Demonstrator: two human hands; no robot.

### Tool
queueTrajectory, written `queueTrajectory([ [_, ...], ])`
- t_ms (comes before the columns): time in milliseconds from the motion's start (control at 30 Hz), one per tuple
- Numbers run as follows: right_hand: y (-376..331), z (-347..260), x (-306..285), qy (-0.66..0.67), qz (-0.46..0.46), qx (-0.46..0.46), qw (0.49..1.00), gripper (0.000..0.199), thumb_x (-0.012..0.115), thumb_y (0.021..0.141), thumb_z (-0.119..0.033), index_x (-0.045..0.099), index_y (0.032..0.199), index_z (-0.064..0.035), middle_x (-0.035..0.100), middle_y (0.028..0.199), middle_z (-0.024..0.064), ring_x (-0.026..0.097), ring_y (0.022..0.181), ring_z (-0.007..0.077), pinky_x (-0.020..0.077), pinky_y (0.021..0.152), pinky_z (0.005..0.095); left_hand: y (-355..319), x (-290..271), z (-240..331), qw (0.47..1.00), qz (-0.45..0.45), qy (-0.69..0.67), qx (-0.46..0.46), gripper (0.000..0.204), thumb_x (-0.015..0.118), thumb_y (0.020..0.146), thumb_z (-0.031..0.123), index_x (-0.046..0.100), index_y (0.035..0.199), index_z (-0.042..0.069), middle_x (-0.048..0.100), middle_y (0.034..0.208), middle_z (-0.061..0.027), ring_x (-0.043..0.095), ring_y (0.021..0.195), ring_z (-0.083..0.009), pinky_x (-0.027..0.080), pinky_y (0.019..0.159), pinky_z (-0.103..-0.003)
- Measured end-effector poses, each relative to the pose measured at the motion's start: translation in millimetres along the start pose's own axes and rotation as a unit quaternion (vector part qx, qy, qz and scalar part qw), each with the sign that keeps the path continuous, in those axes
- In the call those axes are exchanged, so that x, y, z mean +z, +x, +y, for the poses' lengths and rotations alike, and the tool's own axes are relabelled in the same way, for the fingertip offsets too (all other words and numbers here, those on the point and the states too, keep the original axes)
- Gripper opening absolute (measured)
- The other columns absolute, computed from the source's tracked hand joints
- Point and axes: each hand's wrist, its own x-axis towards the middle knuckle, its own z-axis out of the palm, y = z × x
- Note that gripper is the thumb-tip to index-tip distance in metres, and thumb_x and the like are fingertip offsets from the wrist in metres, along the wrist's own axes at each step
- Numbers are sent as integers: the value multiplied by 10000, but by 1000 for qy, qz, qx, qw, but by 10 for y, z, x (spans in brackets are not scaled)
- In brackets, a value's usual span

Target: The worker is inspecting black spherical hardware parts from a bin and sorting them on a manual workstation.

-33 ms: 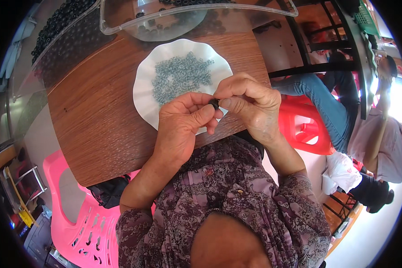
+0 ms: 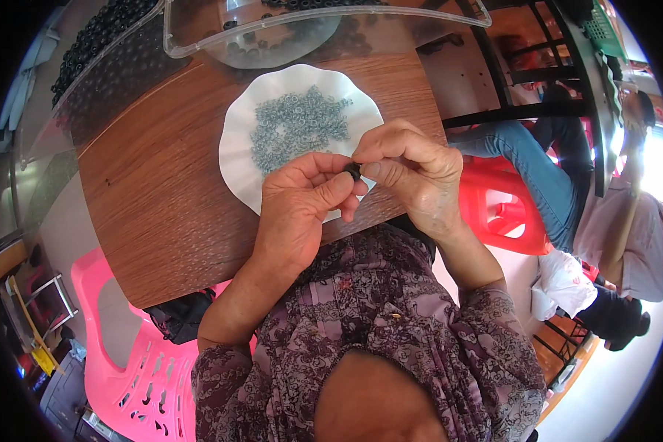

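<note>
Between the thumb and fingers of my left hand (image 2: 298,199) is a small round black part (image 2: 353,171), held over the near right rim of a white plate. My right hand (image 2: 416,169) is closed in a pinch right against that part, thumb and index fingertips at its upper right side. Whatever sits between those right fingertips is too small to make out. Under and beyond my hands, the scalloped white plate (image 2: 236,140) carries many small clear bluish rings (image 2: 298,121) in a loose pile.
The plate rests on a brown wooden table (image 2: 147,199). Clear plastic bins (image 2: 331,10) with black round parts (image 2: 99,44) stand at the far side. A pink chair (image 2: 151,383) is at the near left, a red stool (image 2: 493,206) at the right. Another person (image 2: 538,162) sits to the right.
</note>
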Motion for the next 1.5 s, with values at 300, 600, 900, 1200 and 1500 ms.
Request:
queueTrajectory([
  [300, -19, 51, -23, -43, -4, -24, 999, 148, 658, 724, 92, 665, 840, 1, 607, 880, 76, 575, 811, 129, 464, 700, 232, 5, 28, -15, 1000, 12, -5, -10, 175, 580, 865, 33, 568, 1012, -61, 638, 823, -139, 588, 659, -156, 465, 587, -265],
  [600, -31, 105, -11, -62, -17, -62, 996, 179, 651, 745, 89, 645, 908, 16, 589, 938, 92, 581, 848, 149, 478, 706, 245, 25, 20, -11, 999, 14, -39, -12, 158, 590, 857, 25, 578, 983, -68, 646, 822, -128, 589, 661, -147, 459, 582, -250],
  [900, -89, 157, 102, -117, 9, -109, 987, 386, 732, 623, 100, 611, 980, 16, 570, 986, 108, 553, 856, 181, 457, 704, 283, 7, 1, -16, 999, 24, -13, 18, 234, 585, 870, 91, 560, 1043, -64, 613, 957, -99, 592, 833, -177, 462, 767, -287],
  [1200, -59, 174, 175, -131, 46, -159, 977, 374, 710, 573, 121, 616, 922, 24, 593, 928, 124, 548, 847, 214, 448, 710, 291, -6, 55, 10, 999, 43, -5, 32, 159, 620, 830, 33, 612, 970, -42, 631, 917, -70, 565, 856, -118, 438, 783, -235],
  [1500, -47, 190, 184, -93, 46, -134, 986, 382, 697, 588, 139, 622, 944, 21, 568, 972, 120, 530, 896, 207, 445, 752, 281, 27, 36, 50, 995, 58, 49, 69, 185, 629, 802, -16, 630, 985, -44, 640, 923, -76, 577, 846, -122, 459, 778, -238],
])
